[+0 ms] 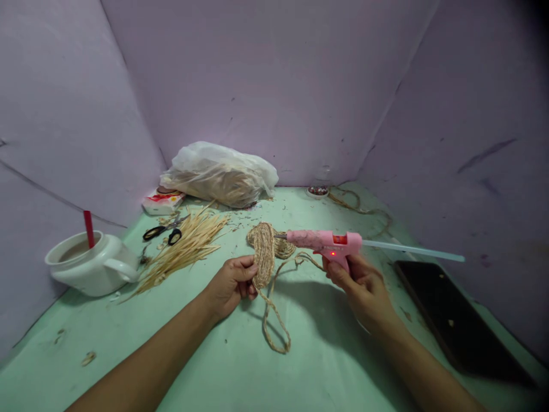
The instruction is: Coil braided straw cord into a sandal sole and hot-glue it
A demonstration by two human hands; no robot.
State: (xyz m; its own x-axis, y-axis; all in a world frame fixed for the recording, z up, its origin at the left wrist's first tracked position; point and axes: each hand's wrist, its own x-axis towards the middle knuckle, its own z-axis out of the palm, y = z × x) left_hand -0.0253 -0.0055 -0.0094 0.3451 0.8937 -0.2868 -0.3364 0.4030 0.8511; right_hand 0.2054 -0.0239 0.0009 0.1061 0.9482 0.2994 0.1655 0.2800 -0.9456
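My left hand [234,286] pinches the lower left edge of an oval coiled rope piece [263,254], held upright above the table. From its bottom a loose rope [275,332] loops down and runs right toward my other hand. My right hand [364,289] is wrapped round the handle of a pink glue gun [323,241], its red light lit. The gun's nozzle points left, at or very near the coil's right edge; contact is hard to tell. A pale glue stick [416,250] sticks out of its back. Another coiled rope piece [285,247] lies behind the held one.
At the left stand a white pot [96,272] and black-handled scissors [154,232] beside dry straw strips [189,243]. Behind are a plastic bag [218,171], a small box [163,203] and a bead container [318,192]. A dark flat slab [454,320] lies right.
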